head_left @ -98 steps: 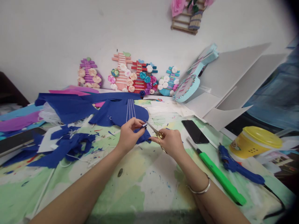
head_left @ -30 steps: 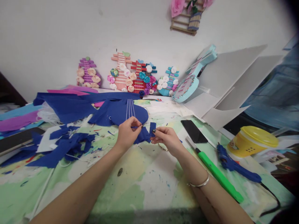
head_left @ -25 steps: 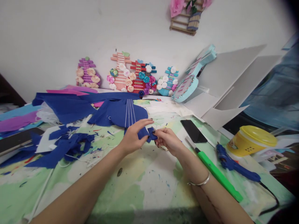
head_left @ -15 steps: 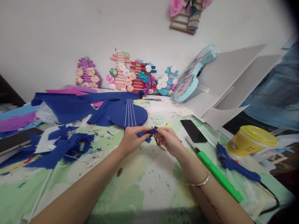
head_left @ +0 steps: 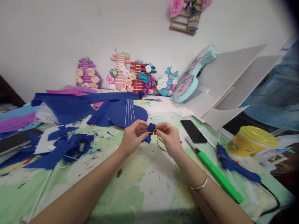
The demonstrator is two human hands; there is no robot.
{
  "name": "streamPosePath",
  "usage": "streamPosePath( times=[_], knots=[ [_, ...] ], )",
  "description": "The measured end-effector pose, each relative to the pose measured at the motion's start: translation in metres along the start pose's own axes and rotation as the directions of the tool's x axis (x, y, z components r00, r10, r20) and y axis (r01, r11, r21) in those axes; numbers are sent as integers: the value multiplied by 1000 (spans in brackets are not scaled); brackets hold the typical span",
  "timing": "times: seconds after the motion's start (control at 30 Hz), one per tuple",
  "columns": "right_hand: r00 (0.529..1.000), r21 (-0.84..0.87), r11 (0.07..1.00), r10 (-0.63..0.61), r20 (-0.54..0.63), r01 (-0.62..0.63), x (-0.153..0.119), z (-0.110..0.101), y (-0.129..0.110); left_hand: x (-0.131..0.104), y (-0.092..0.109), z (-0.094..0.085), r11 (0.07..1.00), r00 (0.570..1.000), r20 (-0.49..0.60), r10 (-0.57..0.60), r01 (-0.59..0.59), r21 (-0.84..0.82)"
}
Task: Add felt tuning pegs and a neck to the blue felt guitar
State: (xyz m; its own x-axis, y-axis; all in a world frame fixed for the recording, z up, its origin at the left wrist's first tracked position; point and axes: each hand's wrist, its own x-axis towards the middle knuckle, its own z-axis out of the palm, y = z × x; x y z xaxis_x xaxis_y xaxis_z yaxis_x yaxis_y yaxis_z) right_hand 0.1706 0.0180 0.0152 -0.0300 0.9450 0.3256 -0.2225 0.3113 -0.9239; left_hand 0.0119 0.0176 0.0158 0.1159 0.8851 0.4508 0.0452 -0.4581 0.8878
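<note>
Between the fingertips of both hands is a small piece of blue crepe paper [head_left: 151, 127], held over the middle of the table. My left hand [head_left: 131, 138] pinches its left side, thumb below. From the right, my right hand [head_left: 170, 137] pinches the other edge. A gold loop [head_left: 160, 145] shows just under my right hand; the rest of that thing is hidden. Directly behind my left hand lies a blue, rounded lute-shaped craft [head_left: 118, 114] with white strings, its near part covered by the hand. Small blue scraps lie below the fingers.
To the right are a black phone [head_left: 193, 131], a green-handled knife [head_left: 219, 175], a blue glue gun [head_left: 238, 168] with its cord, and a yellow tub [head_left: 253, 141]. Blue paper scraps [head_left: 70, 146] litter the left. Decorated lute crafts [head_left: 120, 73] lean on the wall beside white boards [head_left: 230, 71].
The blue crepe paper now stands up more visibly between my fingertips. My right hand has turned and shifted slightly right, showing more of the gold loop.
</note>
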Motion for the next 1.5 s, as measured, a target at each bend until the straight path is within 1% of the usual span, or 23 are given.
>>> streamPosePath(
  times=[0.13,0.27,0.37,0.47,0.6,0.67,0.73,0.8,0.87,0.93,1.03,1.1,1.2,1.27,1.37,1.43,1.5],
  knots=[
    [1000,1,1000,10,-21,-10,0,0,0,-1,1,1,997,999,43,-24,28,-73],
    [999,-4,1000,19,-48,-19,0,1,-2,-3,3,1,994,996,93,-11,21,-103],
    [996,1,999,50,-67,-50,1,1,-2,-3,3,1,992,995,100,-1,14,-124],
    [996,25,997,68,-62,-66,1,1,-2,-1,3,1,987,997,80,-6,19,-157],
    [995,46,995,91,-34,-90,0,2,-1,0,3,2,986,998,51,-45,53,-159],
    [996,62,994,90,-14,-89,-1,3,0,0,3,3,989,999,22,-40,43,-145],
    [996,67,993,93,1,-93,-2,4,-1,-1,2,3,996,1000,-21,-17,15,-93],
    [994,50,993,104,18,-104,-3,6,-2,0,2,3,1000,998,-66,-6,4,-25],
    [993,15,993,113,39,-114,-4,7,-4,0,1,2,1000,995,-99,-18,20,19],
    [992,-32,993,115,46,-114,-5,7,-5,1,1,1,998,994,-101,-45,48,28],
    [995,-97,990,103,14,-101,-5,6,-4,0,2,1,997,995,-67,-73,76,32],
    [995,-104,990,96,-8,-97,-4,5,-3,-1,4,2,996,995,-38,-87,88,9],
    [994,-71,992,104,-36,-107,-1,2,-2,-1,5,3,990,993,-3,-121,121,-72],
    [992,-62,992,106,-65,-110,0,0,-3,0,5,3,981,989,-9,-144,142,-132],
    [991,-98,991,85,-103,-96,2,-3,-5,3,4,3,963,983,-31,-180,169,-208],
    [994,-140,988,59,-90,-72,2,-4,-6,5,3,2,953,979,-37,-200,185,-240],
    [999,-192,981,25,-31,-30,0,-3,-7,6,2,1,947,977,-37,-211,195,-257]
  ],
)
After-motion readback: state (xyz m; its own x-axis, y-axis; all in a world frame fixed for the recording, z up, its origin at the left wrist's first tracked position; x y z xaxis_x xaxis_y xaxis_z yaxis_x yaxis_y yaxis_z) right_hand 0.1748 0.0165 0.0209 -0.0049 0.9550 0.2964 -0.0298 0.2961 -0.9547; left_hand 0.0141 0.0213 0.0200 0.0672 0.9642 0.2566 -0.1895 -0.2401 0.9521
